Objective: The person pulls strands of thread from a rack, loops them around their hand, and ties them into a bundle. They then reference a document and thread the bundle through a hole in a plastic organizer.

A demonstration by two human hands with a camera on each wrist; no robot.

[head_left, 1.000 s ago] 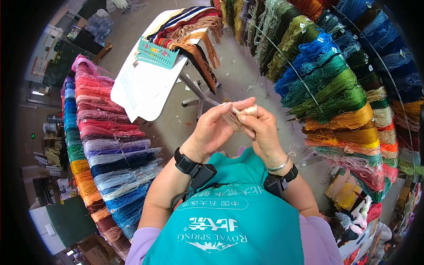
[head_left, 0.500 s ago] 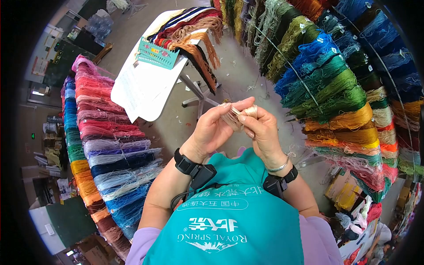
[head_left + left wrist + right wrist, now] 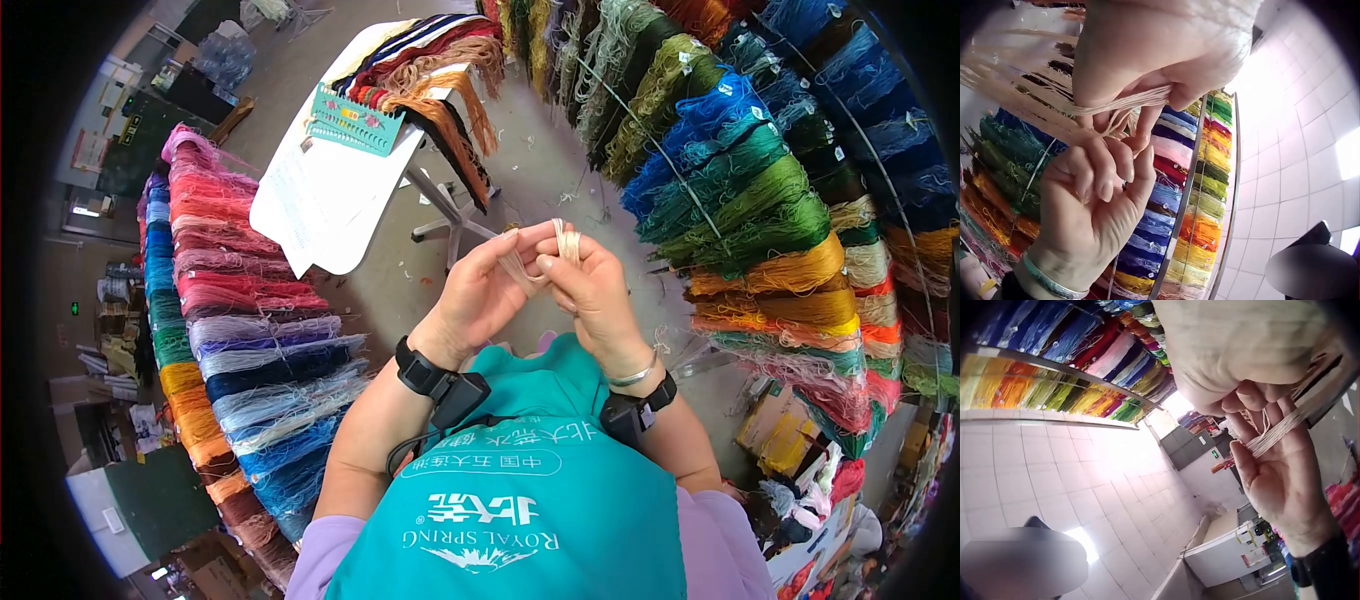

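Thread [image 3: 568,245]: fine, soft fibre, slight sheen. Tabletop [image 3: 365,215]: smooth white, light gloss; matt paper [image 3: 295,205] toward its lower-left edge. Bracelet [image 3: 632,378]: smooth, shiny, looks metal. Apron [image 3: 600,510]: smooth cloth. Wrist strap [image 3: 421,373]: matt black. Hanging hanks [image 3: 790,268]: fibrous, rough with loose ends, silky sheen.

Two grips are seen, the left grip [image 3: 478,298] and the right grip [image 3: 598,300], with one bundle of pale thread [image 3: 567,243] between them. Two black wrist devices [image 3: 460,397] and one bracelet [image 3: 632,378] are worn. One bench [image 3: 350,225] is shown; near its right edge one green booklet [image 3: 355,122] is laid, and along its far right corner several thread hanks [image 3: 440,72] are draped, their number hard to tell. Beyond the bench's left edge two rows of coloured skeins [image 3: 245,270] are hung, and beyond its right edge at least two more.
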